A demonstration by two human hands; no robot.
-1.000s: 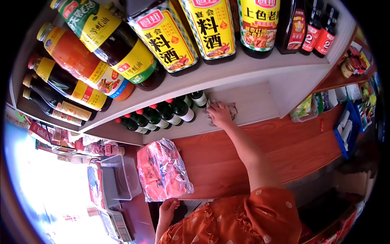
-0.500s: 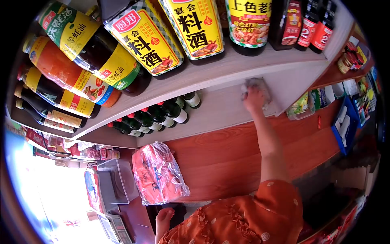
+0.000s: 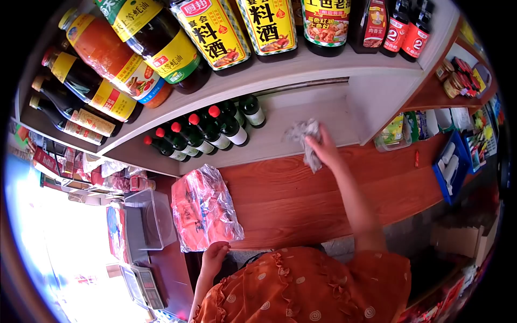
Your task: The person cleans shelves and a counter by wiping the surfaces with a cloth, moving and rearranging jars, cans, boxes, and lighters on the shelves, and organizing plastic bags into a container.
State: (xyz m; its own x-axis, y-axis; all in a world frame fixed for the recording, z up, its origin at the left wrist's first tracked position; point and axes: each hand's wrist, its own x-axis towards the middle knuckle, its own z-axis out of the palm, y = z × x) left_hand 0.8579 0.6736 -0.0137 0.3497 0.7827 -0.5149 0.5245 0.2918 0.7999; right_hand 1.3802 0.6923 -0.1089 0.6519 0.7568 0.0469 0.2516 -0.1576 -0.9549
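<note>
My right hand (image 3: pixel 324 149) grips a crumpled grey cloth (image 3: pixel 305 135), which hangs just above the front edge of the lower shelf (image 3: pixel 323 110). Part of the cloth droops over the brown wooden counter (image 3: pixel 285 188). My left hand (image 3: pixel 215 255) is down by the counter's near edge, its fingers curled and nothing visible in them. Right beside it lies a clear plastic package of red bags (image 3: pixel 204 212). Dark green bottles with red caps (image 3: pixel 229 126) stand at the left of the lower shelf.
Sauce bottles and yellow cooking-wine bottles (image 3: pixel 212 32) line the upper shelf above my hands. To the right are a blue tray (image 3: pixel 451 169) and a clear tub of packets (image 3: pixel 394 137). A clear plastic bin (image 3: pixel 153 220) and a scale (image 3: pixel 142 285) stand at the left.
My right hand has drawn the cloth from the lower shelf's right corner leftward and nearer, to the front edge. My left hand has risen close to the plastic package. The view has shifted slightly.
</note>
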